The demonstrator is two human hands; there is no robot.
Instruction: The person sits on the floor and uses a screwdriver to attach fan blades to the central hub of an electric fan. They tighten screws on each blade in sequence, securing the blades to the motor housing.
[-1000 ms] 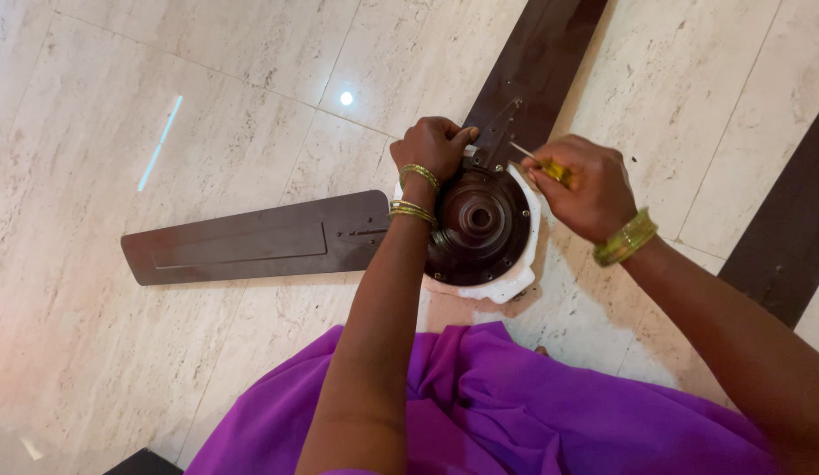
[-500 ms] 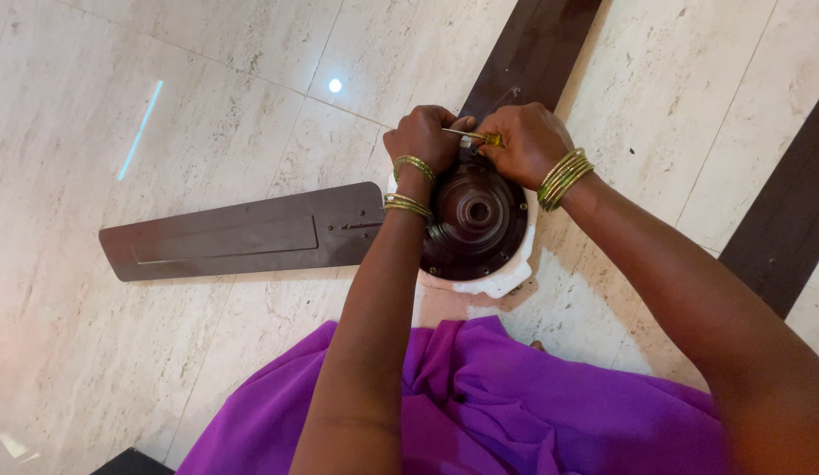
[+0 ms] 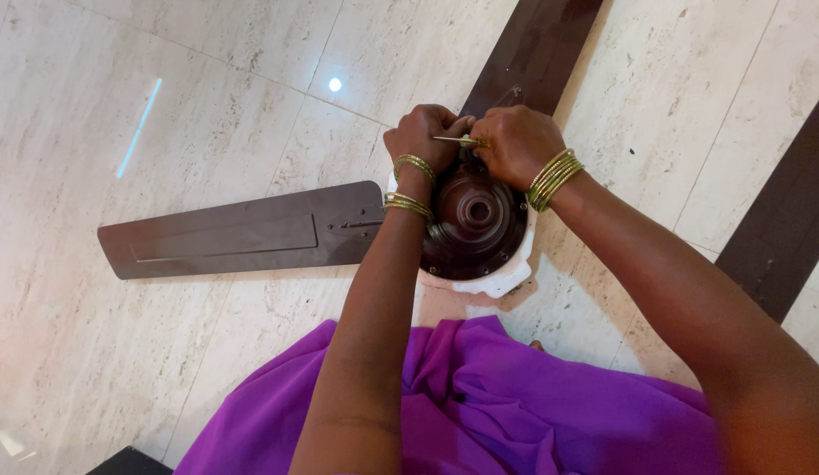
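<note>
Right hand point(image 3: 513, 142) shifted slightly left since half a second ago, now pressed up against the left hand point(image 3: 423, 134); fan unmoved. Screwdriver point(image 3: 456, 140), thin metal shaft with yellow handle mostly hidden, lies level between both hands at the far rim of the fan motor hub point(image 3: 476, 220). Right fingers closed around the handle; left fingers curled shut at the shaft tip, contents not visible. Hub: dark brown, round, sits in a white tray-like base point(image 3: 493, 283) on the tiled floor point(image 3: 163, 352). Three brown blades: left point(image 3: 234, 236), far point(image 3: 533, 44), right point(image 3: 779, 229). Green-gold bangles on both wrists. Purple cloth point(image 3: 515, 413) nearest the camera.
</note>
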